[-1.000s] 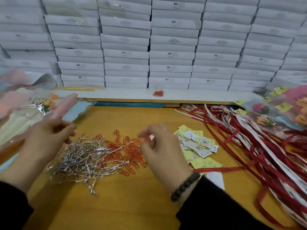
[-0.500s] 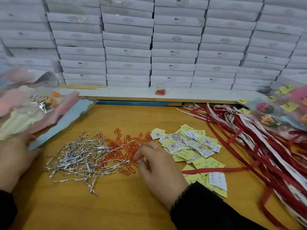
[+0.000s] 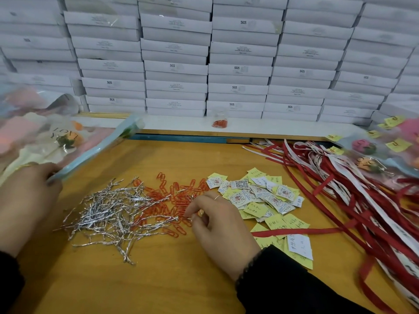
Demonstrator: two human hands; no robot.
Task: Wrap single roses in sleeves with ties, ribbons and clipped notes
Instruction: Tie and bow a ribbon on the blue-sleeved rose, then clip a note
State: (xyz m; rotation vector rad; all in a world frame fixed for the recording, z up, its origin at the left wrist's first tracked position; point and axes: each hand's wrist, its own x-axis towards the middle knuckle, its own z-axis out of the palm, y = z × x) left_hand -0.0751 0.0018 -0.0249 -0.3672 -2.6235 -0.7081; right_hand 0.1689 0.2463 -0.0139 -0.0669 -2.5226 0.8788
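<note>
The right hand (image 3: 223, 225) is pinching into the orange paper clips (image 3: 174, 200); the left hand (image 3: 27, 200) is gripping the sleeved rose (image 3: 68, 141) at far left.

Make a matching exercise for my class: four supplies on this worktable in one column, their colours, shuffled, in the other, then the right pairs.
Things:
1. twist ties
2. paper clips
3. ribbons
4. note slips

Colours:
A. yellow
B. red and white
C. silver
D. orange

Pairs: 1-C, 2-D, 3-B, 4-A
</note>
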